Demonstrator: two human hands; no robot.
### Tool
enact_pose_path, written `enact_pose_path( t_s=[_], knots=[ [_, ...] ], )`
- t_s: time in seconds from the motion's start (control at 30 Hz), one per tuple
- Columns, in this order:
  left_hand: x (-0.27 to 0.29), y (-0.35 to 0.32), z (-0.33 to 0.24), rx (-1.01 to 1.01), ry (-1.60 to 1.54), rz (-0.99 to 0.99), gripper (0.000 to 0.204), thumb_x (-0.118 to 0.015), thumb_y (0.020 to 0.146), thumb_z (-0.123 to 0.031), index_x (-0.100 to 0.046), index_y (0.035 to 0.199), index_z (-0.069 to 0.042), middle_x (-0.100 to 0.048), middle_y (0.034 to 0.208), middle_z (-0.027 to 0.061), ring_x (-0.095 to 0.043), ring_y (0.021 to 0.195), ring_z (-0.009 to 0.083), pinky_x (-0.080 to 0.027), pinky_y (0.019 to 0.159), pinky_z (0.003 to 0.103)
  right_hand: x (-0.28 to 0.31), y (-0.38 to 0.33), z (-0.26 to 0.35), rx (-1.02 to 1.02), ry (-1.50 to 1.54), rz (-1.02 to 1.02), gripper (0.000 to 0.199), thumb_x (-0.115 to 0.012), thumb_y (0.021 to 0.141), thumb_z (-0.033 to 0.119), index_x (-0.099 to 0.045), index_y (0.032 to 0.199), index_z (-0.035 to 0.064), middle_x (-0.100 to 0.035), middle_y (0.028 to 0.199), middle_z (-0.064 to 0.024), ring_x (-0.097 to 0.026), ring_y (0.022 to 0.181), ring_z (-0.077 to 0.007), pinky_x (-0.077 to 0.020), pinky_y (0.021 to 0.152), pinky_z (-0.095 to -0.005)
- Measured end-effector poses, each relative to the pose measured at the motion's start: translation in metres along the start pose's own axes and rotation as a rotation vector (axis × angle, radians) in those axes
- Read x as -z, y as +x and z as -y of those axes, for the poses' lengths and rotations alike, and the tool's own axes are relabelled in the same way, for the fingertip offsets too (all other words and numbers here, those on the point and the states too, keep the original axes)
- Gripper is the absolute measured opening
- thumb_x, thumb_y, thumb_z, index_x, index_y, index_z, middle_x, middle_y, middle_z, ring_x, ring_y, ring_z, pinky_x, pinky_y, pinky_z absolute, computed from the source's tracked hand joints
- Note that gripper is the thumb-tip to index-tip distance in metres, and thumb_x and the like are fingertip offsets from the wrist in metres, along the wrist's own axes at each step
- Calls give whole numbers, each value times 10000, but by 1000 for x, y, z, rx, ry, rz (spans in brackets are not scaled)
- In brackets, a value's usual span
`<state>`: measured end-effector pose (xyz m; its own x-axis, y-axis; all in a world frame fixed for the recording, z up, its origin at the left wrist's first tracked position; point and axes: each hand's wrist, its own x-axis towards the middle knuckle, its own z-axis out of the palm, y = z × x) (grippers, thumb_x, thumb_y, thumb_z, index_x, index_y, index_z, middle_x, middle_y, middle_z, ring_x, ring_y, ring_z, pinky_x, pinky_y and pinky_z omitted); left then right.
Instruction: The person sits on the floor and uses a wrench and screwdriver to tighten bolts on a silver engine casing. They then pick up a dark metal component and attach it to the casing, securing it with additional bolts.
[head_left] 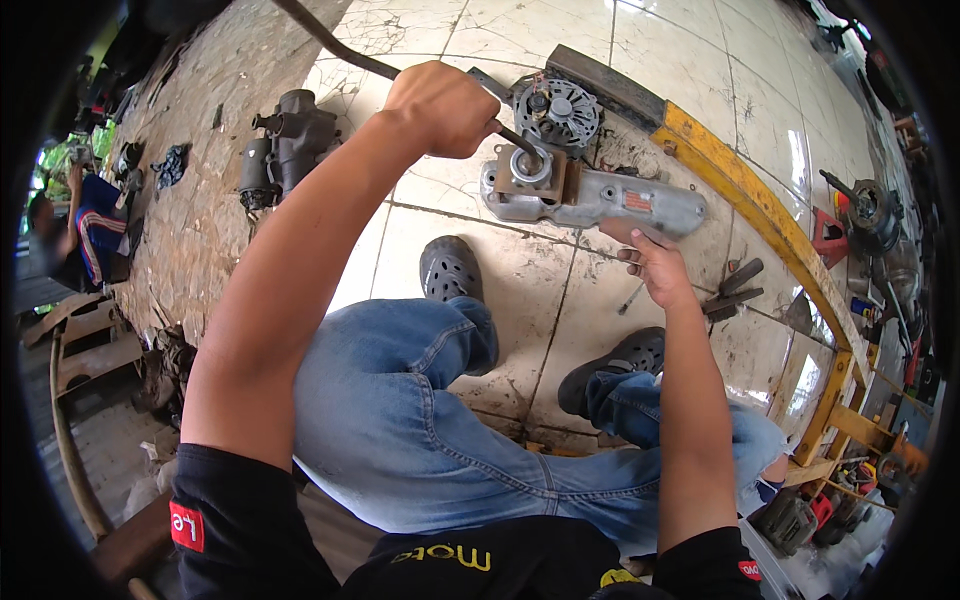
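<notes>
Although work appears under way, what remains is unclear: right hand [657,268], 3 o'clock, fingers half-curled, grip indeterminable; grey cover [600,195], 2 o'clock; rusty block [508,180] bearing ring [524,180], 1 o'clock, bar [352,55] already reaching its centre; left hand [440,110], 12 o'clock, fist around bar.

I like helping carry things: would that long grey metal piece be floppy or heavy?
The long metal piece probably won't bend: its metal looks rigid. It may feel heavier at its left end, where a brownish bracket seems to rest.
</notes>
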<state>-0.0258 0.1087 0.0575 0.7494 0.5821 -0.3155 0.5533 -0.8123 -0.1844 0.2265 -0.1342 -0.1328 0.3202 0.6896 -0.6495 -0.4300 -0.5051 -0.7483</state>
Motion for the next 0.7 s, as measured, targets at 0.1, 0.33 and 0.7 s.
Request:
enact_pose_path(
  t_s=[0.1,0.33,0.7],
  knots=[
    [-4,5,-3,5,-12,-12,251,-517,924,-361,-689,909,-179,-683,794,40,-657,804,267,-524,710,417,-10,7,-7,81,7,-58,346,-658,910,245,-586,1176,36,-667,1057,-54,-653,875,-176,-481,674,-287],
    [-22,13,16,41,-44,50,309,-464,949,-419,-675,1024,-207,-692,829,55,-657,853,274,-525,764,414,-52,16,-4,277,-40,-76,434,-576,957,262,-544,1268,-39,-631,1162,-114,-620,1059,-227,-495,876,-327],
    [-24,15,-9,276,-74,-3,496,-452,920,-564,-725,749,-186,-670,686,66,-663,712,281,-534,654,407,-114,45,-22,833,-1094,-133,486,-497,949,204,-413,1418,106,-415,1455,-131,-429,1303,-347,-362,1054,-440]
  ],
)
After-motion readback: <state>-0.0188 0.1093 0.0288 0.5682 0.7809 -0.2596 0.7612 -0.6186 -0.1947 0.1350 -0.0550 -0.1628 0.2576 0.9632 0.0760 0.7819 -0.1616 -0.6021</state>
